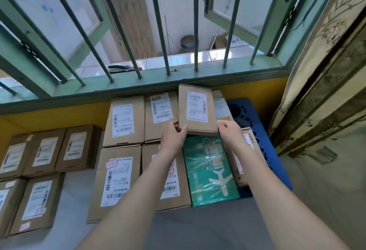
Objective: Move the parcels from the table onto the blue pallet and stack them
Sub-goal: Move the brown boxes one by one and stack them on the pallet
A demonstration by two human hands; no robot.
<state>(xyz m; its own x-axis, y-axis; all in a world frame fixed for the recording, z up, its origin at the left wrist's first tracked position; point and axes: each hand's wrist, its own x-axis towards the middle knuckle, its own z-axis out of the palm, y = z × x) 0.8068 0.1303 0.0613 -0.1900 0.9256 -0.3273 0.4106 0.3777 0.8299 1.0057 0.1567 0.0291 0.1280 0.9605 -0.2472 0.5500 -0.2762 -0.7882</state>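
I hold a small brown parcel (197,109) with a white label above the stack, its near end gripped from both sides. My left hand (174,134) pinches its near left corner and my right hand (229,132) holds its near right corner. Beneath it lies a green parcel (210,172) printed with a white aeroplane, wrapped in clear film. Several brown labelled parcels (123,120) are packed side by side around it. They rest on the blue pallet (263,140), whose right edge shows beyond the boxes.
More brown parcels (45,150) sit in a lower group at the left. A yellow wall (53,117) and a green barred window (158,32) stand behind the stack. A patterned curtain (324,75) hangs at the right. Grey floor (198,228) lies in front.
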